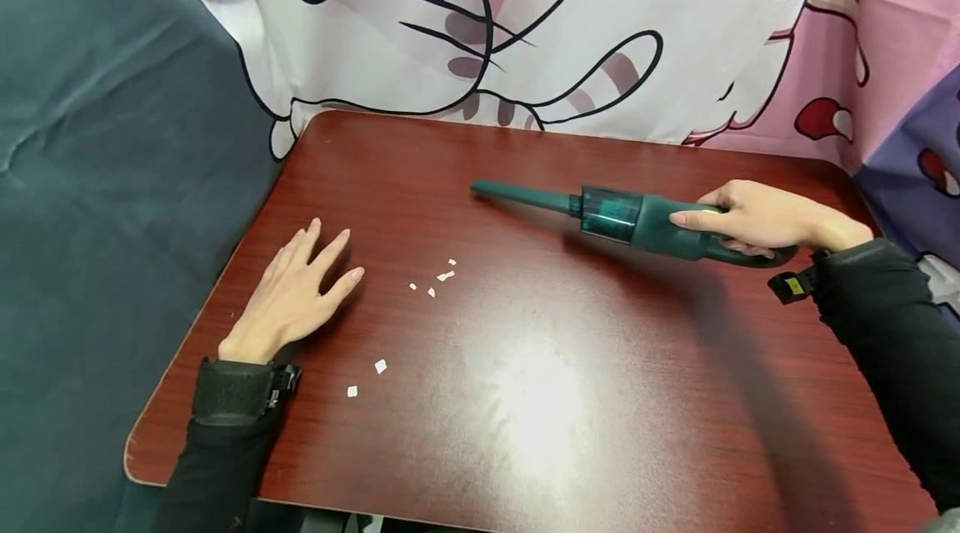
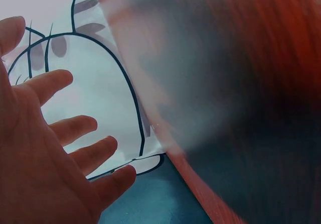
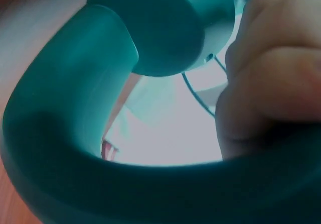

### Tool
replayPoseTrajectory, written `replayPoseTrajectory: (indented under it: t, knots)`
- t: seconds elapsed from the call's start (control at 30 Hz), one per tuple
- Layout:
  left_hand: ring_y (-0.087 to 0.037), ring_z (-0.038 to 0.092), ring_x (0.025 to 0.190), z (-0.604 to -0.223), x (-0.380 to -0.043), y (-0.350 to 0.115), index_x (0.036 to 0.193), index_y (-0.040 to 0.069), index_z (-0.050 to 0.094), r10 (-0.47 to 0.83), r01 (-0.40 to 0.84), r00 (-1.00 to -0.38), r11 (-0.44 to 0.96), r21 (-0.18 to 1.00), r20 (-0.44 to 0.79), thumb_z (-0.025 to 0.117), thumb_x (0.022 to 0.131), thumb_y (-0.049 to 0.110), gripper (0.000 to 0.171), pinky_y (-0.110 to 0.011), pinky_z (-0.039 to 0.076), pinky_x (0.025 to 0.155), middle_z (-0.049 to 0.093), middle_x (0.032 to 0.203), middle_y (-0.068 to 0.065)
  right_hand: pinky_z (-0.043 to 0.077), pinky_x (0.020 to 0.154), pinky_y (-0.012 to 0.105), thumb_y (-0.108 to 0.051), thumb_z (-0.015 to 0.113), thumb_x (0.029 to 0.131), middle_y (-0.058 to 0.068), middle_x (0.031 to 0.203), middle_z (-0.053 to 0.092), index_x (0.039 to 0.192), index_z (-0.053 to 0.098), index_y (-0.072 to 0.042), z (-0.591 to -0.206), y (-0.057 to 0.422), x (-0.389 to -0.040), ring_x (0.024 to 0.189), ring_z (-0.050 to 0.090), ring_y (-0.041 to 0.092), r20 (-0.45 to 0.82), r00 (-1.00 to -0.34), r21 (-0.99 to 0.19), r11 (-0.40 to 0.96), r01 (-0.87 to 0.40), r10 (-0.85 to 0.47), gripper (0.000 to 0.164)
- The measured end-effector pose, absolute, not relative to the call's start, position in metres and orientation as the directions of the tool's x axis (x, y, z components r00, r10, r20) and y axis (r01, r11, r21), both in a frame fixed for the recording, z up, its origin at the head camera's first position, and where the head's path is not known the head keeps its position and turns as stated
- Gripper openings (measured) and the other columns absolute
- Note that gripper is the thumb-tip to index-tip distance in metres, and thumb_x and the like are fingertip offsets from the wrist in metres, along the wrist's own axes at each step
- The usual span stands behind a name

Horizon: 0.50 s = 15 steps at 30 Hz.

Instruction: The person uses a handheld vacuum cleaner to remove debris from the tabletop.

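A dark green handheld vacuum cleaner (image 1: 671, 224) with a long narrow nozzle (image 1: 521, 195) is held by my right hand (image 1: 772, 216) above the table. Its nozzle points left, and a shadow falls below it. In the right wrist view, curled fingers (image 3: 276, 73) wrap the looped handle (image 3: 60, 98). My left hand (image 1: 288, 299) is at the table's left side with fingers straight and spread, holding nothing; the left wrist view shows its open palm (image 2: 45, 153). Small white paper scraps (image 1: 380, 366) lie right of the left hand, several of them grouped below the nozzle tip.
The reddish-brown wooden table (image 1: 615, 450) has rounded corners and a bright glare patch. A cartoon-printed cloth (image 1: 570, 7) hangs behind its far edge. Grey-green fabric (image 1: 97, 183) lies along the left side.
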State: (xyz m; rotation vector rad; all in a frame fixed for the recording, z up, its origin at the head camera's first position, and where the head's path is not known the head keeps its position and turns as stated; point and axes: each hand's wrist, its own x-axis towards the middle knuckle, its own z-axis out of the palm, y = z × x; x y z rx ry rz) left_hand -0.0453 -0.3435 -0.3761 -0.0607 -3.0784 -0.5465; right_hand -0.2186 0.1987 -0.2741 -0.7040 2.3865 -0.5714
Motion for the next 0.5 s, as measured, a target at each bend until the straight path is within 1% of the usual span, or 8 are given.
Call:
replayPoseTrajectory:
  t: [0.13,0.23,0.37,0.5]
  knots:
    - [-0.04,0.007,0.142,-0.378,-0.048,-0.341,0.152,0.018,0.029,0.048,0.05,-0.999,0.936,0.347,0.014,0.041,0.096,0.058,0.07,-0.057,0.008,0.112,0.009,0.157,-0.02,0.037,0.032,0.031,-0.041,0.05,0.099,-0.001,0.051,0.043,0.089,0.065,-0.01,-0.268,0.221,-0.209,0.037,0.038,0.011,-0.407,-0.707,-0.524,0.782,-0.339,-0.579,0.036]
    - [-0.041,0.008,0.142,-0.379,-0.052,-0.339,0.152,0.017,0.029,0.057,0.057,-0.998,0.938,0.343,0.012,0.041,0.096,0.058,0.07,-0.057,0.009,0.112,0.009,0.157,-0.021,0.038,0.032,0.033,-0.04,0.049,0.1,-0.002,0.051,0.042,0.091,0.065,-0.011,-0.263,0.239,-0.201,0.037,0.037,0.011,-0.431,-0.72,-0.509,0.805,-0.304,-0.544,0.035]
    - [-0.041,0.008,0.142,-0.379,-0.055,-0.337,0.152,0.017,0.029,0.064,0.063,-0.998,0.937,0.343,0.01,0.04,0.096,0.058,0.07,-0.057,0.009,0.111,0.008,0.157,-0.021,0.04,0.032,0.036,-0.046,0.047,0.099,-0.001,0.05,0.039,0.096,0.064,-0.011,-0.259,0.261,-0.194,0.036,0.039,0.014,-0.484,-0.741,-0.454,0.858,-0.242,-0.465,0.039]
    - [-0.041,0.008,0.142,-0.382,-0.057,-0.334,0.152,0.019,0.029,0.071,0.07,-0.997,0.935,0.347,0.01,0.04,0.096,0.059,0.07,-0.059,0.01,0.11,0.007,0.157,-0.02,0.041,0.033,0.037,-0.053,0.045,0.098,0.0,0.049,0.038,0.106,0.062,-0.009,-0.259,0.274,-0.191,0.036,0.04,0.016,-0.533,-0.752,-0.391,0.901,-0.188,-0.388,0.048]
